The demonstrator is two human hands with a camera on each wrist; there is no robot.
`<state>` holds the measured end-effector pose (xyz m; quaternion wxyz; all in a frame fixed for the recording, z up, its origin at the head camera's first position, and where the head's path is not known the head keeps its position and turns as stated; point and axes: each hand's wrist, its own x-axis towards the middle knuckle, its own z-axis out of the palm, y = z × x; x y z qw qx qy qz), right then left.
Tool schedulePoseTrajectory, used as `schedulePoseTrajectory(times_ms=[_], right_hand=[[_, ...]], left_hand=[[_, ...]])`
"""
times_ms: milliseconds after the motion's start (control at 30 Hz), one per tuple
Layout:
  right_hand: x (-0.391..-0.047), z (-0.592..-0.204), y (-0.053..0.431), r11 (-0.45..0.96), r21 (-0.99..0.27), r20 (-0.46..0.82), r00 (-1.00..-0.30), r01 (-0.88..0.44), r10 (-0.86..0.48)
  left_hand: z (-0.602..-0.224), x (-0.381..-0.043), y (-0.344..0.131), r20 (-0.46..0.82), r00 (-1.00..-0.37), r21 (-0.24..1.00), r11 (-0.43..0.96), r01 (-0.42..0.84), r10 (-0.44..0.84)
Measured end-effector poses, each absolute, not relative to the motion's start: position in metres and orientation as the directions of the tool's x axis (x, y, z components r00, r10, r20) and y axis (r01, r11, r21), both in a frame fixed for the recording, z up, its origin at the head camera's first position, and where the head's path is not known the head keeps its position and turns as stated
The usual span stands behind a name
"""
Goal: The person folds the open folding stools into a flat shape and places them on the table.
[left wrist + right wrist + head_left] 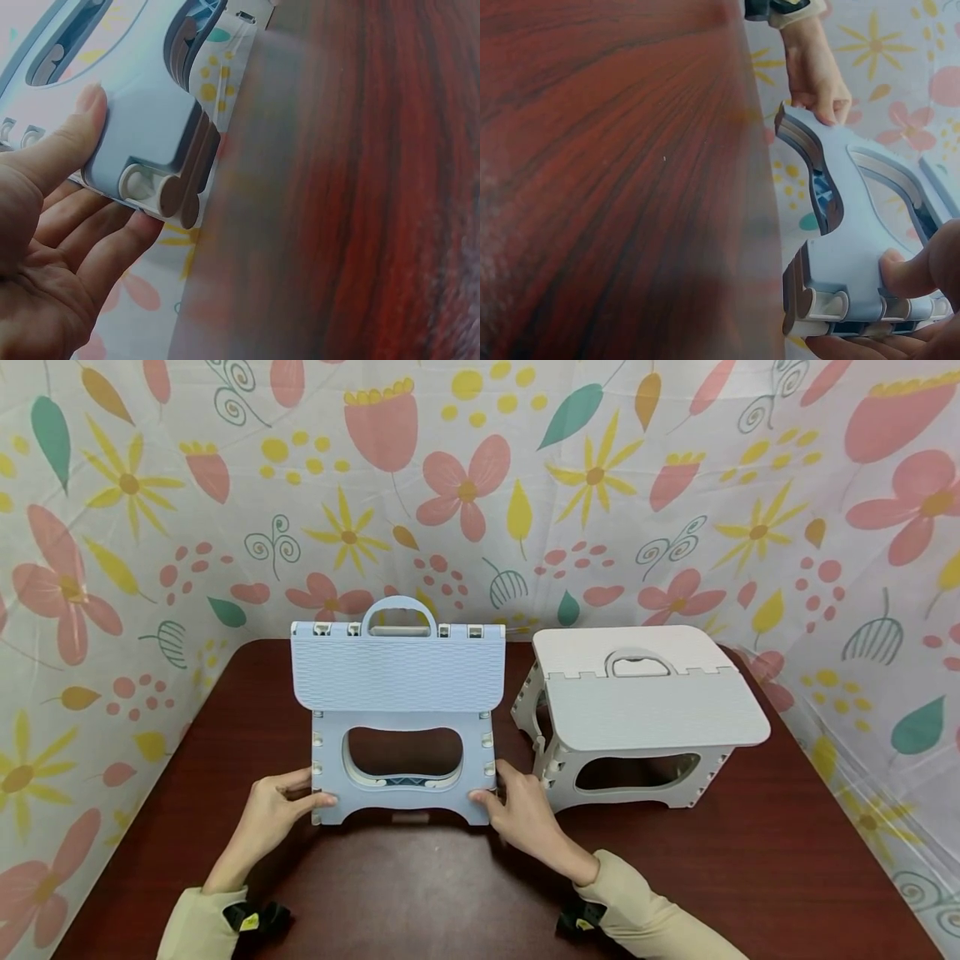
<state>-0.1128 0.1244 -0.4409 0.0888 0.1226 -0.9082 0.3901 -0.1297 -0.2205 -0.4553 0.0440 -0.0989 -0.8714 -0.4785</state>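
A light blue folding stool point(401, 672) stands upright at the table's middle, its top panel partly folded over and an arched handle at its upper edge. My left hand point(273, 814) grips the lower left side of its leg frame, thumb on the front face and fingers behind, as the left wrist view also shows. On the opposite lower side my right hand point(528, 818) holds the frame the same way, thumb in front. In the right wrist view the leg layers of the blue stool point(855, 240) lie close together, with white hinge knobs along the edge.
A white folding stool point(652, 710) stands unfolded to the right, close to my right hand. Both stools are on a dark red wooden table point(420, 893). A flower-patterned sheet point(465, 485) hangs behind and along the sides.
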Motion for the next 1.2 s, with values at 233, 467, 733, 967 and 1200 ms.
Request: schedulePoseTrajectory(times_ms=[233,467,733,967,1200], right_hand=[[-0.1129,-0.4406,0.1243,0.661,-0.694,0.246,-0.957,-0.286,-0.156],[-0.1129,-0.4432,0.1242,0.669,-0.685,0.251,-0.955,-0.29,-0.156],[-0.1132,-0.4442,0.1243,0.679,-0.67,0.26,-0.952,-0.3,-0.164],[-0.112,-0.4428,0.1241,0.668,-0.69,0.227,-0.96,-0.279,-0.166],[-0.1111,-0.4435,0.1239,0.666,-0.696,0.212,-0.963,-0.267,-0.164]], left_hand=[[-0.4555,-0.1288,-0.2204,0.162,-0.977,0.824,0.526,0.21,0.137],[-0.4536,-0.1281,-0.2206,0.132,-0.983,0.826,0.534,0.182,0.131],[-0.4535,-0.1283,-0.221,0.124,-0.984,0.825,0.537,0.175,0.131],[-0.4517,-0.1266,-0.2209,0.131,-0.983,0.814,0.551,0.182,0.132],[-0.45,-0.1245,-0.2208,0.092,-0.988,0.823,0.548,0.146,0.124]])
